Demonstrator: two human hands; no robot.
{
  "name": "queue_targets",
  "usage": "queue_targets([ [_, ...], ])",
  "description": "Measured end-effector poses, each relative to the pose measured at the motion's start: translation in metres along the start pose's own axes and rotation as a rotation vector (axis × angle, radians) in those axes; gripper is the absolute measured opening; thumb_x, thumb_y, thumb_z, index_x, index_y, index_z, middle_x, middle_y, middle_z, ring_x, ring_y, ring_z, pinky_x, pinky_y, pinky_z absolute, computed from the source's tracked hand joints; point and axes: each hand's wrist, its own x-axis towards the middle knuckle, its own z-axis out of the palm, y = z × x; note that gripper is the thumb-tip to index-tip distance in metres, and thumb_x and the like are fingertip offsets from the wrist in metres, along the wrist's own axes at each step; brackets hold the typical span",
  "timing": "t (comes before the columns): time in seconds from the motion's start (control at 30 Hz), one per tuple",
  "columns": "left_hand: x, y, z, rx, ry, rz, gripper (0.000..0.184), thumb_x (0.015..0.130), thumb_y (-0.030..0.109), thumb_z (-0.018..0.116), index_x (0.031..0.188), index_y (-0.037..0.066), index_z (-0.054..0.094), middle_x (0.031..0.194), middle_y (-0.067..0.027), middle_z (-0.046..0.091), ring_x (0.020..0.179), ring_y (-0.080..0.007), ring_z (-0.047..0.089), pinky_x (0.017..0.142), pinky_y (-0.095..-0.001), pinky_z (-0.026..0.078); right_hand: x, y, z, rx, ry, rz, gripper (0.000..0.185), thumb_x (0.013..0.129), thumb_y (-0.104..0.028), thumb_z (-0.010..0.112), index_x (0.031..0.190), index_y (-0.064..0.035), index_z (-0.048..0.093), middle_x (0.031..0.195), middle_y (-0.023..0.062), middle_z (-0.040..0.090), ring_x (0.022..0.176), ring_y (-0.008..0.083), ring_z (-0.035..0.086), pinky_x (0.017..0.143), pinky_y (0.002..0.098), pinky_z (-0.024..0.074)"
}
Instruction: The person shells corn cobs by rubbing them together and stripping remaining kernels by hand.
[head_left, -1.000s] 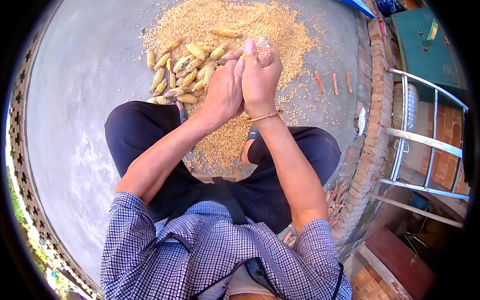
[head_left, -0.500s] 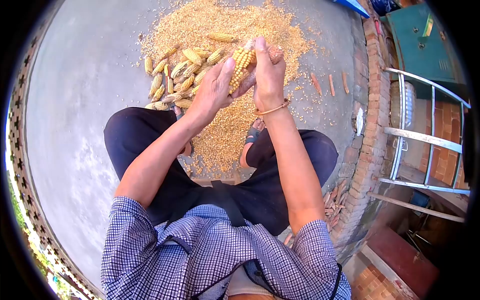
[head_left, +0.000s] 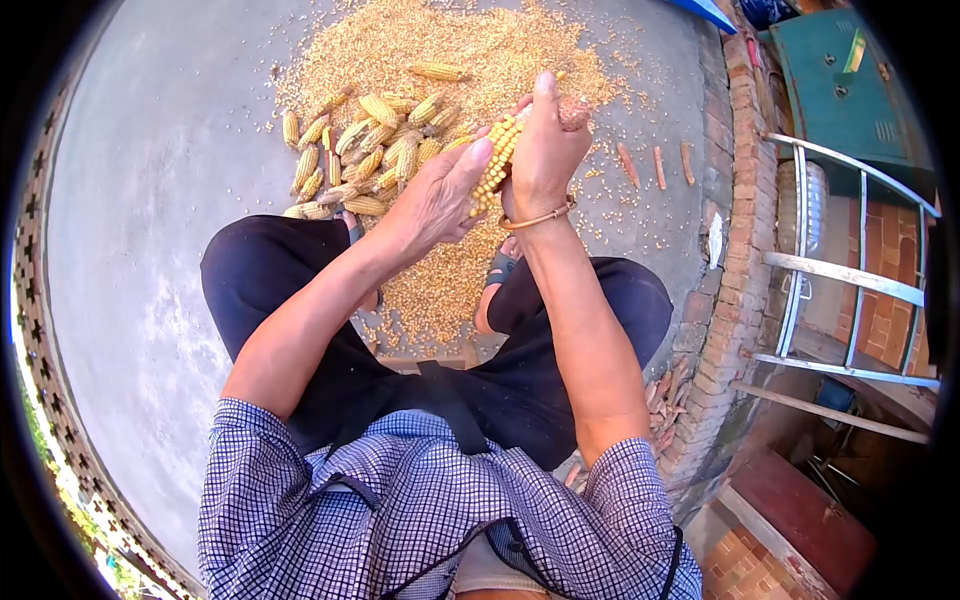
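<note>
My left hand (head_left: 440,195) is closed around the lower end of a yellow ear of corn (head_left: 494,165), its thumb lying along the kernels. My right hand (head_left: 545,160) grips a reddish bare corn cob (head_left: 574,113), whose end sticks out past the fist. The two hands meet over the ear, and the right one hides part of it. Pale bare cob shows at the ear's upper end. Beyond the hands, loose kernels (head_left: 440,40) spread over the floor, with a pile of corn ears (head_left: 375,140) to the left.
Several bare cobs (head_left: 660,168) lie on the concrete floor (head_left: 150,200) at right. A low brick edge (head_left: 745,220) runs along that side, with a metal rack (head_left: 845,265) and a green cabinet (head_left: 840,85) beyond it. More kernels (head_left: 430,290) lie between my feet.
Both hands have shifted slightly right, carrying the ear and the bare cob. The cob's length under the ear, visible before, is now mostly hidden.
</note>
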Motion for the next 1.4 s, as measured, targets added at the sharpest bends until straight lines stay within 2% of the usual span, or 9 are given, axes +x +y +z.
queue_targets([
  [0.3,0.003,0.007,-0.003,0.335,0.293,0.227,0.051,0.102,0.049,0.037,0.104,0.001,0.053,0.079,-0.0017,0.053,0.055,-0.0072,0.044,0.048,-0.0243,0.039,-0.014,-0.024,-0.008,0.167,-0.382,0.131,0.033,0.099,-0.029,0.054,0.109,0.0017,0.059,0.097,0.0116,0.067,0.084,0.0159,0.065,0.074,0.0290,0.0531],
  [0.33,0.012,-0.002,-0.012,0.594,0.370,0.484,0.043,0.102,0.041,0.043,0.101,-0.001,0.052,0.073,-0.0093,0.055,0.054,-0.0189,0.051,0.051,-0.0350,0.042,-0.019,-0.027,-0.007,0.156,-0.393,0.109,0.032,0.099,-0.029,0.054,0.109,0.0015,0.059,0.097,0.0115,0.067,0.085,0.0159,0.065,0.074,0.0288,0.0530],
  [0.47,0.005,-0.007,0.006,1.067,0.448,0.451,0.035,0.099,0.033,0.050,0.095,-0.001,0.050,0.063,-0.0248,0.056,0.065,-0.0422,0.060,0.058,-0.0499,0.044,-0.021,-0.014,0.000,0.109,-0.223,0.071,0.027,0.098,-0.024,0.057,0.088,0.0006,0.058,0.072,0.0067,0.062,0.066,0.0141,0.063,0.059,0.0272,0.0502],
  [0.57,0.006,-0.017,0.012,0.888,0.350,0.406,0.035,0.099,0.033,0.049,0.095,-0.001,0.049,0.066,-0.0264,0.057,0.066,-0.0429,0.060,0.059,-0.0505,0.044,-0.011,-0.009,0.001,0.040,-0.036,0.037,0.032,0.097,-0.023,0.058,0.073,-0.0021,0.055,0.058,0.0049,0.056,0.049,0.0138,0.056,0.046,0.0281,0.0436],
  [0.73,0.009,-0.010,0.004,0.103,0.098,0.134,0.045,0.103,0.047,0.038,0.112,0.006,0.056,0.070,0.0037,0.050,0.053,-0.0026,0.037,0.043,-0.0190,0.023,0.003,-0.006,-0.002,-0.036,-0.062,0.049,0.031,0.096,-0.026,0.060,0.075,-0.0037,0.058,0.066,0.0045,0.059,0.058,0.0141,0.059,0.054,0.0291,0.0482],
  [0.87,0.005,-0.002,0.000,-0.098,0.133,0.062,0.051,0.103,0.050,0.034,0.119,0.006,0.053,0.077,0.0008,0.053,0.053,-0.0031,0.037,0.043,-0.0198,0.022,-0.001,-0.022,-0.008,0.171,-0.232,0.220,0.027,0.095,-0.028,0.062,0.085,-0.0022,0.062,0.074,0.0044,0.063,0.065,0.0125,0.060,0.062,0.0282,0.0498],
  [1.03,0.007,0.003,-0.004,0.328,0.369,0.325,0.058,0.103,0.047,0.031,0.129,0.001,0.054,0.075,-0.0063,0.058,0.065,-0.0115,0.052,0.059,-0.0286,0.044,-0.016,-0.025,-0.007,0.218,-0.476,0.134,0.025,0.095,-0.025,0.063,0.105,-0.0021,0.060,0.087,0.0044,0.063,0.074,0.0118,0.062,0.069,0.0282,0.0511],
  [1.27,0.020,-0.023,0.010,0.488,0.409,0.565,0.046,0.104,0.035,0.035,0.123,-0.001,0.056,0.097,-0.0241,0.064,0.092,-0.0357,0.064,0.081,-0.0401,0.047,-0.035,-0.011,0.011,-0.019,-0.133,-0.109,0.020,0.095,-0.016,0.062,0.101,0.0010,0.054,0.079,0.0037,0.059,0.067,0.0098,0.056,0.061,0.0250,0.0459],
  [1.4,0.011,-0.016,0.012,0.344,0.330,0.382,0.044,0.106,0.033,0.034,0.120,-0.003,0.055,0.083,-0.0112,0.060,0.077,-0.0168,0.056,0.074,-0.0320,0.047,-0.023,0.004,0.009,-0.258,-0.066,-0.253,0.025,0.095,-0.021,0.062,0.084,0.0002,0.054,0.069,0.0016,0.057,0.061,0.0118,0.052,0.058,0.0306,0.0433],
])
